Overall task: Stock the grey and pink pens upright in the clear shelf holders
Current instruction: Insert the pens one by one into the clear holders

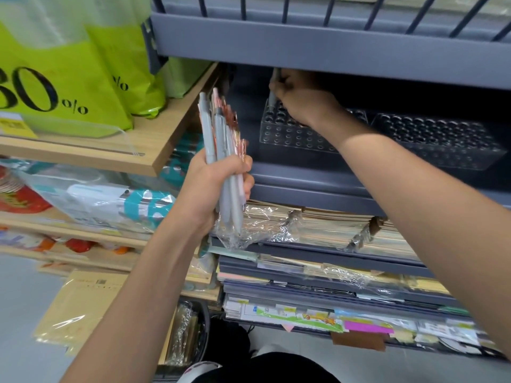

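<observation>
1. The left hand (213, 186) is out in front of the grey shelf (304, 178), just off its front left corner. Its fingers and thumb are curled tightly round a bundle of pens (218, 125).
2. The bundle holds grey and pink pens, standing roughly upright and leaning a little to the left. Crinkled clear wrap (249, 230) hangs from its lower end below the fist.
3. The right hand (304, 100) reaches deep under the upper tier, over the far left part of the shelf. Its fingers pinch a single grey pen (272, 97) and hold it upright.
4. The lower end of this pen meets the far left corner of the left clear holder (287, 136). Whether it already sits in a hole cannot be told.
5. The left clear holder stands on the shelf with its rows of round holes showing, and the right wrist crosses above its right end.
6. The right clear holder (442, 142) stands just beside it, toward the right edge of the shelf.
7. Notebooks (331, 225), some in plastic film, lie stacked on the tiers below.
8. To the left, a wooden shelf (154, 139) carries green bags (69, 87) printed with a percent sign.
</observation>
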Available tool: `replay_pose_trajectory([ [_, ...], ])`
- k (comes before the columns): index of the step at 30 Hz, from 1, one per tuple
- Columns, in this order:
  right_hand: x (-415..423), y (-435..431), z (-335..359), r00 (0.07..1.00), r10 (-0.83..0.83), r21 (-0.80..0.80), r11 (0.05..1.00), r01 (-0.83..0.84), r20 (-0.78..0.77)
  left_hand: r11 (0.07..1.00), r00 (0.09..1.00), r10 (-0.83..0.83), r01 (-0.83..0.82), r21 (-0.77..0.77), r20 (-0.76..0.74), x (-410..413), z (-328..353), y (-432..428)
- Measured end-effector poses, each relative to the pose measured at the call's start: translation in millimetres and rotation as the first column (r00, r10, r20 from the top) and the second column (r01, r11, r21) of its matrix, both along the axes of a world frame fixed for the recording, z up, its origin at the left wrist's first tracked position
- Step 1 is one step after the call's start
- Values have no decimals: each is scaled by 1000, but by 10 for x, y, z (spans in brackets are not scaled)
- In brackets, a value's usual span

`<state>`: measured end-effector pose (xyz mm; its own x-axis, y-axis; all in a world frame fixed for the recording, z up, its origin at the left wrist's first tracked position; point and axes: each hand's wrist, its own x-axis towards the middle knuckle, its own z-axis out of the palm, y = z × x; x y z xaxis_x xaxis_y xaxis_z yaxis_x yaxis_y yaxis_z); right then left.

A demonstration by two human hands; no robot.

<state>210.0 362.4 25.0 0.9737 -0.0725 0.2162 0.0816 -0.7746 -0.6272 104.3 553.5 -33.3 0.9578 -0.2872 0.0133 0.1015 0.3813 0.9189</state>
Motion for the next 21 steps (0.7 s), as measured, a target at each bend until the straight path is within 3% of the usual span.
replay_pose_trajectory([
  [6, -143, 6, 63, 997, -11, 13, 1000, 12, -73, 1000, 1000, 11, -11, -22, 0, 6, -28, -12],
  [9, -394, 1, 90, 990, -116, 35, 993, 114, 76, 999, 999, 46, -46, -24, -15, 9, -40, 2],
  [12, -724, 71, 2, 981, -35, 260, 966, -16, 191, 999, 999, 40, -40, -15, -8, -2, -30, 9],
  [14, -939, 140, -61, 989, 113, 323, 937, -137, 91, 999, 999, 41, -41, 4, -3, -15, -14, -6],
  [16, -1082, 182, -107, 976, 218, 277, 939, -205, -15, 999, 999, 44, -44, 15, 5, -31, 9, -42],
  [21, -1158, 175, -119, 980, 198, 462, 872, -161, -32, 983, 983, 182, -183, -29, -30, -72, 29, -178],
])
